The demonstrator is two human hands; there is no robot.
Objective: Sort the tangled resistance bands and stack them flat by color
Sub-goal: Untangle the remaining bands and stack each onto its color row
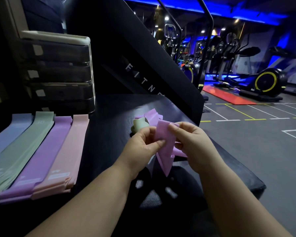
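A twisted purple band (164,139) is pinched in the fingers of the left hand (142,147) and right hand (191,142), mid-untangling. Flattening it, then placement on the purple stack (41,154) left of the fingers, is probably needed next.

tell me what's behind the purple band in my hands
Behind the purple band, a pale green band and more purple banding lie on the black table. The left hand and right hand cover where they meet, so whether that purple is a separate band is hidden.
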